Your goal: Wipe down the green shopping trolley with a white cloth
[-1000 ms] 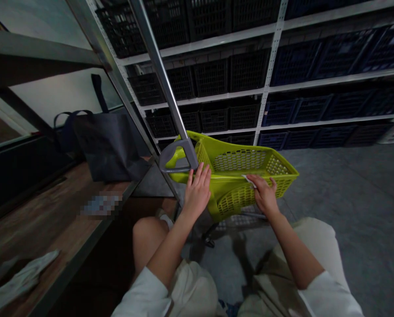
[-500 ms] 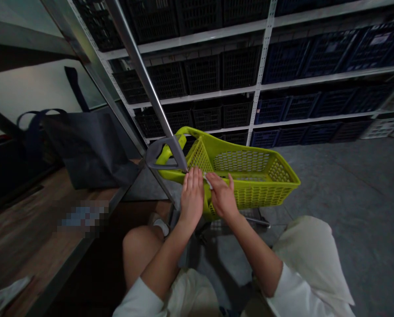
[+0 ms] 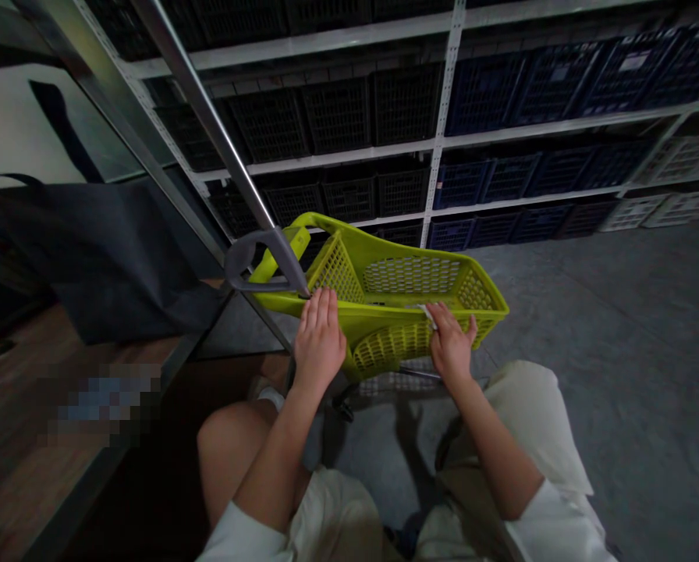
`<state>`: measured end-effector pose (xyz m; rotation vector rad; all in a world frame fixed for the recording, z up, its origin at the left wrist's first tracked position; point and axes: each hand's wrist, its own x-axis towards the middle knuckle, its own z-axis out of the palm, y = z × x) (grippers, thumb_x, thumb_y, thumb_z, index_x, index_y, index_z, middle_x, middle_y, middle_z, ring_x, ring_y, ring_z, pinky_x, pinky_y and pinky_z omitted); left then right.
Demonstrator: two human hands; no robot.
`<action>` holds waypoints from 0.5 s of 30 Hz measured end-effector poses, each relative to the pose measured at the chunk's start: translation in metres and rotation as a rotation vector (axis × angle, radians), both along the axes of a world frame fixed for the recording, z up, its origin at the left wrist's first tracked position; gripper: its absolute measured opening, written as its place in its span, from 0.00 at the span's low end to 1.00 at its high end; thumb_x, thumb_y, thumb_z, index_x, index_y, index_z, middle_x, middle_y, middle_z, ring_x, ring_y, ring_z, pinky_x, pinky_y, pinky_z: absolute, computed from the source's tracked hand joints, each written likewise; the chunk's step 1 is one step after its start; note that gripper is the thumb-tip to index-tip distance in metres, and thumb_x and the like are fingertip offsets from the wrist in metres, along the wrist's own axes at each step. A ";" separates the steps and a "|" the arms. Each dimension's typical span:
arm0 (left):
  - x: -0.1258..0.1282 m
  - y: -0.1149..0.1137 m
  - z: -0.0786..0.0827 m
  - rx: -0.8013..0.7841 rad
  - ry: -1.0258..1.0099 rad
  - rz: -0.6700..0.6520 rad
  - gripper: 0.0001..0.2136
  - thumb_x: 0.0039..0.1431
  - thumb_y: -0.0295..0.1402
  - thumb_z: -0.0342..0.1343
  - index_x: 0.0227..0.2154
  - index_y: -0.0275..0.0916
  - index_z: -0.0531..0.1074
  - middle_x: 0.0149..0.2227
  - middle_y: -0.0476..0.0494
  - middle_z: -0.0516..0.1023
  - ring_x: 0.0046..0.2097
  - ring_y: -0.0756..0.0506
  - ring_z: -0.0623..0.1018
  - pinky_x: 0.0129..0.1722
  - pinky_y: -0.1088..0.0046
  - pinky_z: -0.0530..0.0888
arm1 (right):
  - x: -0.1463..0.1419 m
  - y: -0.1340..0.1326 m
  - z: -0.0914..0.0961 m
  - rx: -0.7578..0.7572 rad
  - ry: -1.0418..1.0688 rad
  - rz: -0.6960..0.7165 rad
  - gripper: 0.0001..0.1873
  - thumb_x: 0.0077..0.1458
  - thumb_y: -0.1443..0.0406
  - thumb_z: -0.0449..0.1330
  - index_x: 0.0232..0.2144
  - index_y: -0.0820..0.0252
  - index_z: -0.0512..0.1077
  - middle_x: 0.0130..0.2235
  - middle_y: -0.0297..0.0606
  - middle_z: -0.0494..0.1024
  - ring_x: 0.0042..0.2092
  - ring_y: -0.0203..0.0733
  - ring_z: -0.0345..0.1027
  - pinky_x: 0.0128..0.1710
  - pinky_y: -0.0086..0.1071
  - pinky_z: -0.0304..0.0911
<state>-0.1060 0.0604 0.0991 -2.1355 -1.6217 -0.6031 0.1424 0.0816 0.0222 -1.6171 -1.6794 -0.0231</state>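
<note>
Head view. Left hand (image 3: 320, 339): open, fingers straight and together, laid flat on the front rim of a yellow-green plastic basket (image 3: 384, 312), near the corner closest to the grey handle grip (image 3: 247, 257). Right hand (image 3: 452, 343): narrower, fingers curled over the same rim, with a white cloth (image 3: 427, 312) showing at the fingertips and apparently held against the plastic. Most of the cloth is hidden by the hand, so its size and fold cannot be judged.

Basket position: directly ahead, spanning the space between the hands and extending beyond them. It sits on a wheeled wire frame (image 3: 399, 382), visible just below the hands. A steel pole (image 3: 221, 148) rises from the grip, up and away to the left of the left hand.

Left of the left hand: a dark tote bag (image 3: 92, 265) on a wooden shelf (image 3: 10, 460). Far beyond both hands: white metal shelving (image 3: 437, 148) with black crates (image 3: 338, 117) toward the left and navy crates (image 3: 554, 86) toward the right. Right of the right hand: grey concrete floor (image 3: 619, 336).

Technique note: an open hand braced on the rim appears sound, as it can counter pressure from the cloth hand on a wheeled frame.
</note>
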 end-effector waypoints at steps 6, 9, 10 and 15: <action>0.003 0.000 0.000 -0.004 -0.041 -0.012 0.34 0.57 0.26 0.51 0.67 0.24 0.52 0.69 0.28 0.59 0.71 0.35 0.56 0.70 0.53 0.56 | -0.094 0.003 0.045 -0.054 0.049 0.239 0.29 0.58 0.75 0.45 0.58 0.55 0.69 0.59 0.41 0.75 0.65 0.43 0.62 0.69 0.56 0.27; 0.001 0.001 -0.002 0.012 -0.061 -0.014 0.33 0.57 0.26 0.50 0.67 0.27 0.52 0.68 0.29 0.60 0.71 0.35 0.56 0.69 0.51 0.58 | -0.131 0.002 0.060 -0.019 0.050 0.403 0.29 0.58 0.73 0.46 0.61 0.55 0.65 0.62 0.40 0.72 0.66 0.42 0.60 0.70 0.52 0.25; 0.001 0.002 -0.002 0.014 -0.064 -0.010 0.33 0.57 0.26 0.49 0.67 0.28 0.53 0.68 0.29 0.60 0.71 0.35 0.57 0.69 0.51 0.58 | -0.134 0.002 0.060 -0.006 0.042 0.424 0.30 0.58 0.73 0.47 0.62 0.55 0.64 0.63 0.40 0.71 0.66 0.41 0.59 0.70 0.52 0.24; 0.002 0.000 0.000 -0.001 -0.049 0.013 0.32 0.58 0.25 0.50 0.66 0.25 0.53 0.68 0.28 0.61 0.71 0.35 0.57 0.70 0.53 0.57 | -0.085 0.002 0.030 0.022 -0.069 0.362 0.35 0.56 0.76 0.45 0.64 0.52 0.61 0.65 0.38 0.68 0.67 0.39 0.57 0.70 0.51 0.26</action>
